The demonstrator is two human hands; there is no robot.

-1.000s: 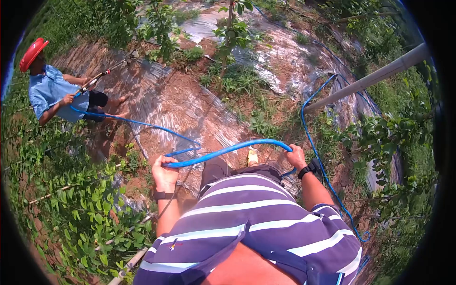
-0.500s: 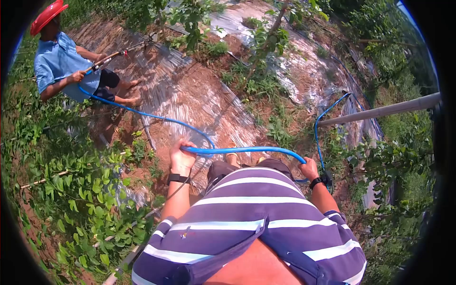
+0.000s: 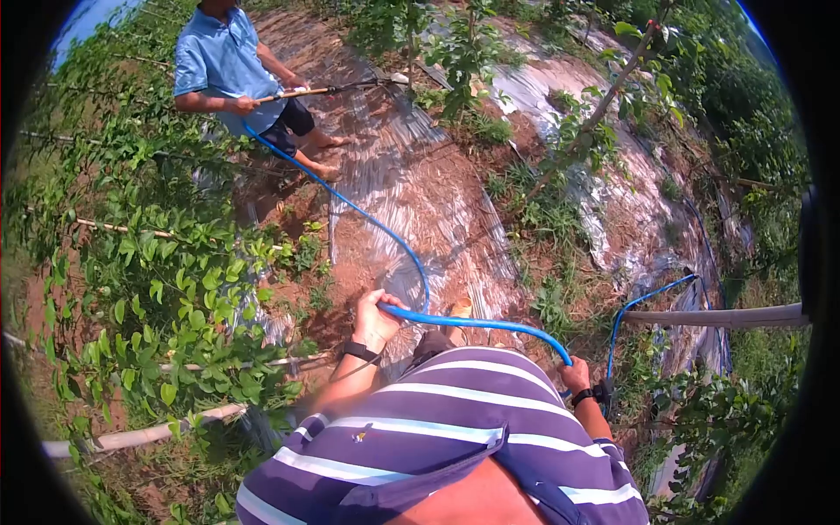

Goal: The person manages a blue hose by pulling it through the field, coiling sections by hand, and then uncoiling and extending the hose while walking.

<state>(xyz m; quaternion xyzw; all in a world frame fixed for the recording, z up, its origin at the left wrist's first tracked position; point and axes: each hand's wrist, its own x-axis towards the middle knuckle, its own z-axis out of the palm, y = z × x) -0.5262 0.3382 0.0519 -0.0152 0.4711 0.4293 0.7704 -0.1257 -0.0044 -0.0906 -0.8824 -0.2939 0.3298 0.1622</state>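
Raised further, both hands grip blue hose between them.

The hose spans between the left hand and the right hand, near the bottom centre. From the left hand it runs far and left across the ground sheet to a co-worker at the far left. Leafy vines fill the left side. A pipe lies at the right.
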